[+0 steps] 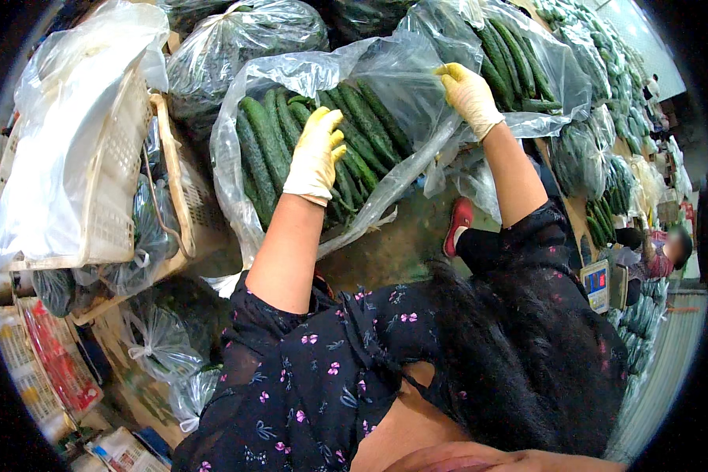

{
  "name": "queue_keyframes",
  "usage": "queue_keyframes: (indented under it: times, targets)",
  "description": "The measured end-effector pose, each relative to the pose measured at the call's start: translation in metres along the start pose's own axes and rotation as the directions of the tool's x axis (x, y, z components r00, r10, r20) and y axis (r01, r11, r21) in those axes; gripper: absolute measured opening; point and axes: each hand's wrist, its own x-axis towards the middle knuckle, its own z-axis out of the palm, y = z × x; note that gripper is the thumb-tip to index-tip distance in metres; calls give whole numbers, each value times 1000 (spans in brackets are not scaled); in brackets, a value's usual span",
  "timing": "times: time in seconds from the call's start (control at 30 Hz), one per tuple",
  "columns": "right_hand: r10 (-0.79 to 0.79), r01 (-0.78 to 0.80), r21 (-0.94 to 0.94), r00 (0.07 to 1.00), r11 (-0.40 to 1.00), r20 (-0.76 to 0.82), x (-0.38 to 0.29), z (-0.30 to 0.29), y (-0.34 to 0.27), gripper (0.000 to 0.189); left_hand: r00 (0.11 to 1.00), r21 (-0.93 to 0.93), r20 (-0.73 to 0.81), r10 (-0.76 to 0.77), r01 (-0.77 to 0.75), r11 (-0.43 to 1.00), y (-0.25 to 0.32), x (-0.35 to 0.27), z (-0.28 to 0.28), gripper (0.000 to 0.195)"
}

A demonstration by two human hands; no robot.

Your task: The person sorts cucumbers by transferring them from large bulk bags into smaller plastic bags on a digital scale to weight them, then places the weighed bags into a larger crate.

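Before me a clear plastic bag (389,65) lies wide open around several long, ridged cucumbers (366,118) laid side by side. My left hand (318,153), in a pale yellow glove, is over the middle of the cucumbers with its fingers bent; whether it grips anything is hidden. At the bag's upper right edge, my right hand (469,97) in a similar glove pinches the plastic between thumb and fingers. Just beyond that hand, a second clear bag (572,112) holds more cucumbers (507,59).
On the left stands a white plastic crate (109,194) draped with plastic sheeting (65,135), beside a curved wooden handle (171,171). A tied bag (248,47) sits behind. Right are a digital scale (596,286), many filled bags (587,159) and another person (661,256).
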Motion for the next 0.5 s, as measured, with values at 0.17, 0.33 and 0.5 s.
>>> queue_keyframes:
  times: [0.17, 0.33, 0.5]
  targets:
    - [-94, 90, -73, 994, 993, -54, -9, -8, -20, 29, 988, -44, -133, 81, -88, 995, 16, 1, -13, 63]
    - [-115, 94, -285, 992, 954, -58, -23, -31, -51, 31, 986, -131, -102, 135, -148, 980, 35, 3, -25, 73]
    - [-522, 489, -207, 838, 847, -159, -60, -31, -116, 28, 985, -199, -59, 160, -168, 965, 40, -1, -35, 67]
